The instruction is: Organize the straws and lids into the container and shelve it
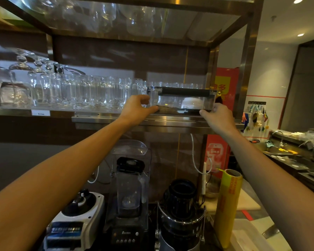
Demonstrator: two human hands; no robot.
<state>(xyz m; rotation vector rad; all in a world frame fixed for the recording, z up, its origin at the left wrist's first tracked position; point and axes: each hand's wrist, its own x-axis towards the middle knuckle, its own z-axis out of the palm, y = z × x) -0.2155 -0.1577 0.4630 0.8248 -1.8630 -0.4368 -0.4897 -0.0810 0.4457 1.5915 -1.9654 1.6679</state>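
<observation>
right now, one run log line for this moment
stage: shelving | container: on steel shelf, right of glasses | left hand: grips left end | right hand: grips right end

A steel shelf point(105, 111) carries rows of clear glasses point(83, 91) along its left and middle. At its right end sits a clear container point(181, 100) with a black handle on top, just beside the glasses. A white label point(40, 112) is fixed to the front edge.

Steel shelves point(105, 111) of glasses point(76, 91) stand against a dark brown wall point(116, 57) under white ceiling spotlights point(298, 0).
</observation>
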